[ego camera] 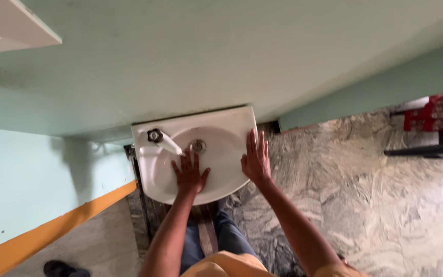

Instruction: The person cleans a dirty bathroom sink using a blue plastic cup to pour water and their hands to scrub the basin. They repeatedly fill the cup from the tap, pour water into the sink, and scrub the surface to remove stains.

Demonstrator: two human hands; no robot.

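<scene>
A white wall-mounted washbasin [232, 123] sits just below me. My left hand [189, 173] lies flat inside the bowl, fingers spread, just under the white tap spout [166, 142] and close to the metal drain [198, 146]. My right hand [256, 158] rests flat on the basin's right rim, fingers together and pointing toward the wall. Neither hand holds anything. A dark knob [155, 135] tops the tap at the basin's left back corner.
Pale green walls [190, 56] surround the basin, with an orange band [62, 225] low on the left. The floor is grey marbled stone [385, 205]. A red-patterned seat on a dark frame [439, 118] stands at the right. A dark sandal [62, 269] lies bottom left.
</scene>
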